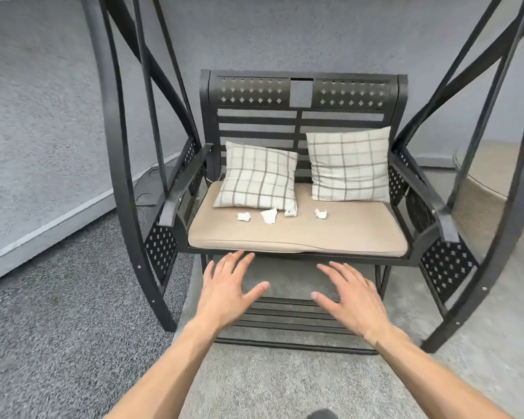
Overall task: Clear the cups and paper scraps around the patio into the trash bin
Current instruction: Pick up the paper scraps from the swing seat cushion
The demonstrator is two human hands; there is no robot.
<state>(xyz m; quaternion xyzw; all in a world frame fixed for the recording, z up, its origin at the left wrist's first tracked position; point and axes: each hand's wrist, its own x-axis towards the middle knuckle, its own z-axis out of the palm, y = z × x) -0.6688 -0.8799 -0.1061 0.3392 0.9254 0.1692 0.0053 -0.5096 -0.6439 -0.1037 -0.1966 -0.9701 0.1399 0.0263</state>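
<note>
Several white crumpled paper scraps lie on the beige seat cushion of a black metal swing bench: one at the left, a larger torn piece, a small one by the left pillow's corner, and one further right. My left hand and my right hand are stretched out flat, palms down, fingers spread, below the cushion's front edge. Neither holds anything. No cups or trash bin are in view.
Two plaid pillows lean on the bench back. The swing's black frame legs stand on both sides. A slatted footrest lies under my hands. A round glass-topped table is at the right. Grey walls stand behind.
</note>
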